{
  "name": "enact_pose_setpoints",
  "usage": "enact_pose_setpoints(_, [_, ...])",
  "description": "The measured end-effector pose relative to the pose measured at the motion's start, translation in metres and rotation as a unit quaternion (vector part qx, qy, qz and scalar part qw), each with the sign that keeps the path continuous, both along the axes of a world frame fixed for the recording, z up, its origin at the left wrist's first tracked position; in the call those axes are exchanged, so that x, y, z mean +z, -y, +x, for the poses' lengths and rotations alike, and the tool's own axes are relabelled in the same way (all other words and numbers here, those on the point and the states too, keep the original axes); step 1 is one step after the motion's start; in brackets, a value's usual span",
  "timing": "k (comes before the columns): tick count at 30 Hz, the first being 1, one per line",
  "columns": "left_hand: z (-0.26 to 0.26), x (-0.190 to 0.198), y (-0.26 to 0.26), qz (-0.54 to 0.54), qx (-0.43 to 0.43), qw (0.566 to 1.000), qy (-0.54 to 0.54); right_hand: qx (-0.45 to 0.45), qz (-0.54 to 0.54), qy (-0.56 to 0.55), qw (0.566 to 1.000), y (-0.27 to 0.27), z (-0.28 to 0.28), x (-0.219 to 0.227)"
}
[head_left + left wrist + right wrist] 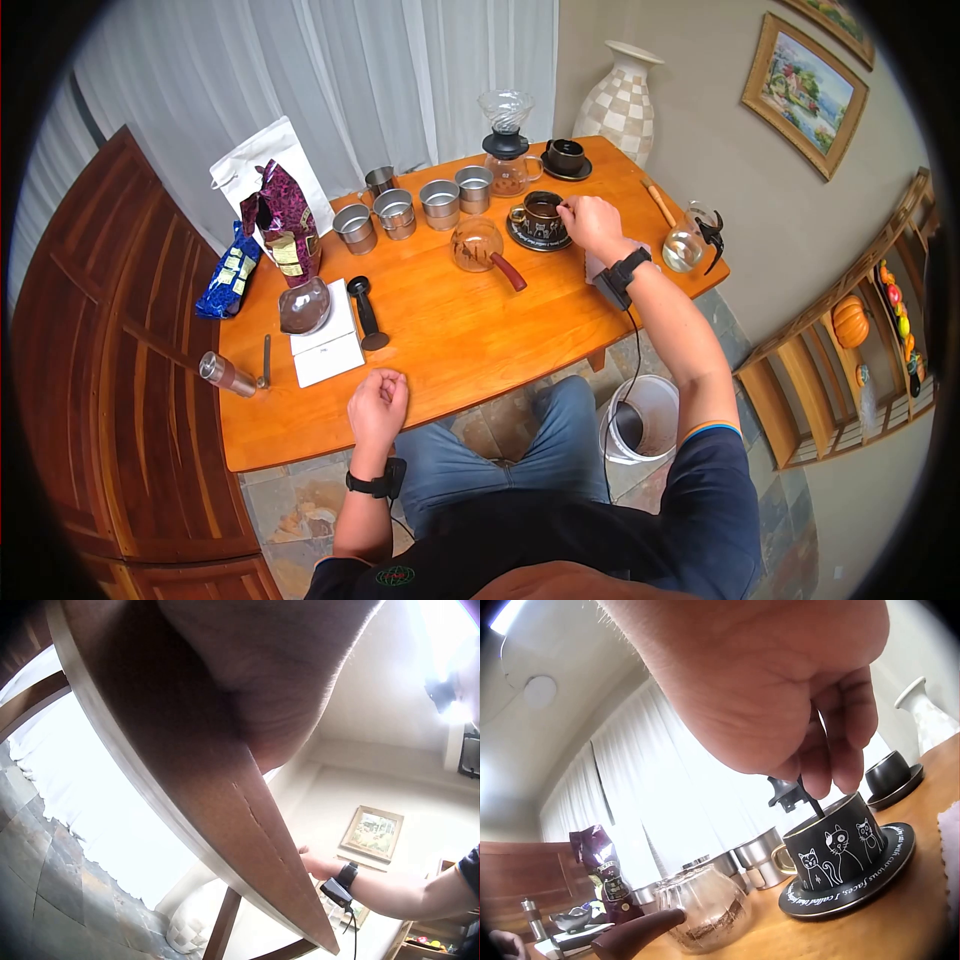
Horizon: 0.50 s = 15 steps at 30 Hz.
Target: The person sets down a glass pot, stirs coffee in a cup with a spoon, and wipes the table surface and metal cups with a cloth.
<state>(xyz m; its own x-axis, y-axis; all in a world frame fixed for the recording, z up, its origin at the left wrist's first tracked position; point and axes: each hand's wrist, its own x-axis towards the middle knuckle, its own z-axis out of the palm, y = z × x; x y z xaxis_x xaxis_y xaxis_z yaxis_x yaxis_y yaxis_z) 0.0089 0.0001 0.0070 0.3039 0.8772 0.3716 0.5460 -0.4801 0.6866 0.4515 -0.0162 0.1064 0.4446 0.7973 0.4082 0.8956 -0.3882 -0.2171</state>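
My right hand (597, 226) is over a black cup (836, 855) with white cat drawings and a gold handle. Its fingers pinch a thin dark stick (814, 806) that dips into the cup; the lower end is hidden inside. Dark liquid shows in the cup, which stands on a black saucer (902, 853) with white lettering. Left of it sits a round glass pot (476, 240) with a dark red side handle. My left hand (378, 405) rests at the table's front edge, fingers loosely curled, holding nothing.
Several metal cups (440, 205) line the back, beside a glass dripper (506, 110) on its server. Left are coffee bags (285, 225), a white scale (330, 362), a black scoop (367, 312) and a grinder (226, 373). A glass kettle (684, 248) stands right; a bin (655, 400) below.
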Motion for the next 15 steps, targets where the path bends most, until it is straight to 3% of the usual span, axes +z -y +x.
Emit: enact_pose_setpoints(15, [0.002, 0.004, 0.001, -0.001, 0.001, 1.000, -0.016, 0.016, 0.006, -0.008, 1.000, -0.011, 0.008, -0.007])
